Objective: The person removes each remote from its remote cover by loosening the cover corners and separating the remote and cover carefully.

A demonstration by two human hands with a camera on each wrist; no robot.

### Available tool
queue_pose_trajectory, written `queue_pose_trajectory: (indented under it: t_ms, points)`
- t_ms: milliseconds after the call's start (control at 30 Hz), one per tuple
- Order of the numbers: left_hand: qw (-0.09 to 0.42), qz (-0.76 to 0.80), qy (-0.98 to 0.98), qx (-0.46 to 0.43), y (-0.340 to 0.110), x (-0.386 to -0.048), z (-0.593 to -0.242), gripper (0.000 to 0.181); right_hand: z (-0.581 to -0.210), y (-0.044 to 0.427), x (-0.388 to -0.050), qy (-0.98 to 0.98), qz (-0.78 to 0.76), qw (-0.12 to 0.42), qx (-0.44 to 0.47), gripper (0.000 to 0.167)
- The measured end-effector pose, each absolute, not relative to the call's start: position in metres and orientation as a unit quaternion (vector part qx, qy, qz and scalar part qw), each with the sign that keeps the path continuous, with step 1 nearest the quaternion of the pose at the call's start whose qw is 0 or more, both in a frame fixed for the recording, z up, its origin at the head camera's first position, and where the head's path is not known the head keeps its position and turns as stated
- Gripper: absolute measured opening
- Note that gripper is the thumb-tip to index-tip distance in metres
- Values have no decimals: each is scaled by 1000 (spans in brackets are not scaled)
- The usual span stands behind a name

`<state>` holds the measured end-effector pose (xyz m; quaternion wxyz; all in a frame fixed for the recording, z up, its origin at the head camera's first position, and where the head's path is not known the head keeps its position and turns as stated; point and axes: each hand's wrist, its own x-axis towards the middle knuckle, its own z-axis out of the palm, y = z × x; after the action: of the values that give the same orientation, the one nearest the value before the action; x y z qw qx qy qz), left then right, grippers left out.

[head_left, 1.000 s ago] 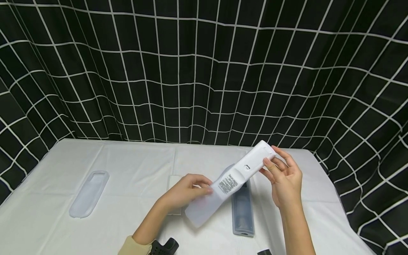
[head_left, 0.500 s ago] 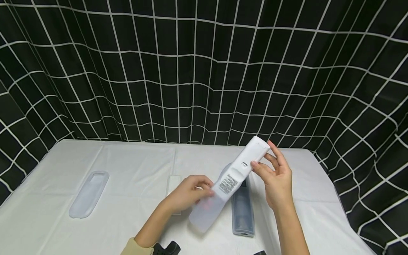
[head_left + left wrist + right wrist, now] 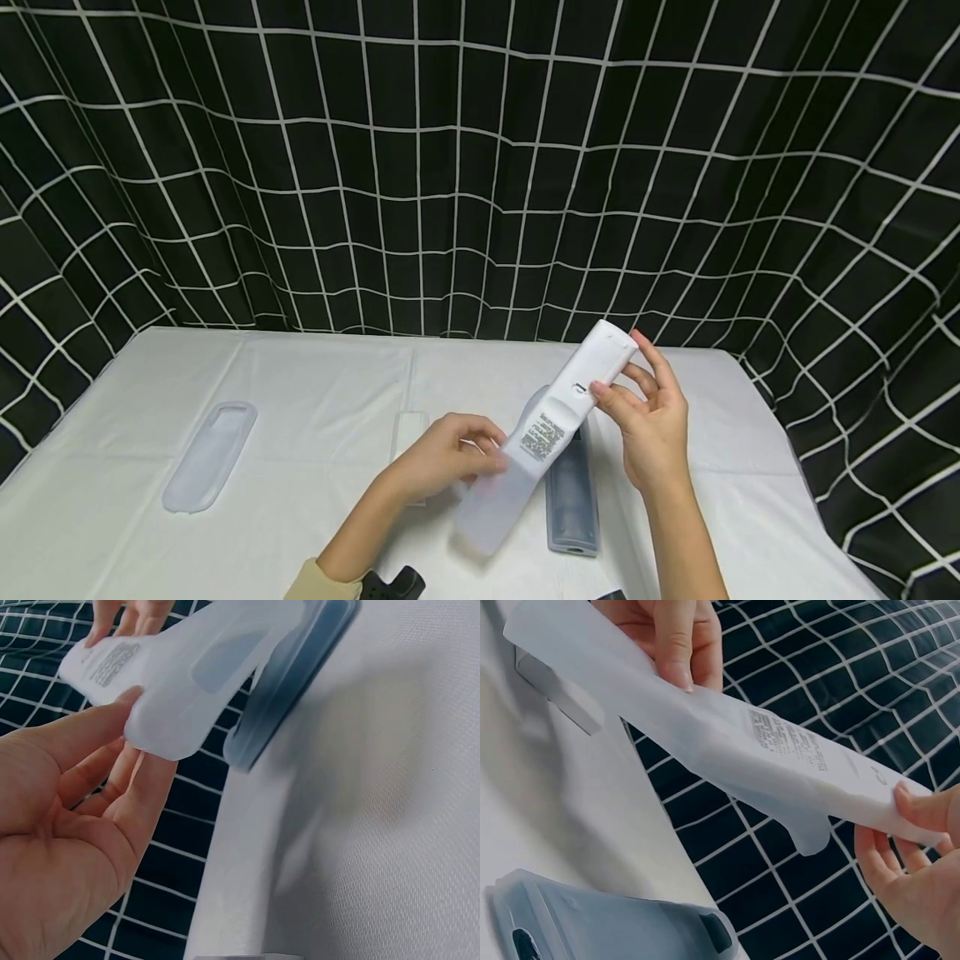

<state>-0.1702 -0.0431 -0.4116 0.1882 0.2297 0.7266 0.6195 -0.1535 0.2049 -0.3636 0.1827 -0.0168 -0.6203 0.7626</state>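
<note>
Above the white table, a white remote control (image 3: 596, 362) with printed text on its back sits partly inside a translucent silicone cover (image 3: 491, 512). My left hand (image 3: 448, 457) pinches the cover at its side, with the thumb on the near face in the left wrist view. The remote's upper bare end is gripped by my right hand (image 3: 654, 421), thumb on the back and fingers round the edge. In the right wrist view a loose flap of the cover (image 3: 810, 836) hangs off below the remote. The remote's front is hidden.
Under the held remote lies a dark remote in a bluish translucent cover (image 3: 572, 504). A second translucent cover (image 3: 210, 458) lies at the left. Behind my left hand is a flat clear-and-white piece (image 3: 410, 432), partly hidden. A black gridded curtain (image 3: 465, 167) hangs behind the table.
My right hand and the remote's upper end have moved a little left and up, so the remote stands steeper. The cover's lower end has swung right and toward me. Both grips stay the same.
</note>
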Motion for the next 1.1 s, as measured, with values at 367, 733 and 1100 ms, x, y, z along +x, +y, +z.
queue_pose_trajectory:
  t_ms: [367,733,1100]
  points:
    - [194,621,724,229,-44,-171,-409,25,-362,210,-153,-595,781,189,-25,82]
    - [190,617,728,231,-46,-171,-407,25,-361,211,-153,-584,785,203,-38,82]
    - [188,618,727,234,-47,-172,-407,25,-358,215,-153,-548,805,223,-43,81]
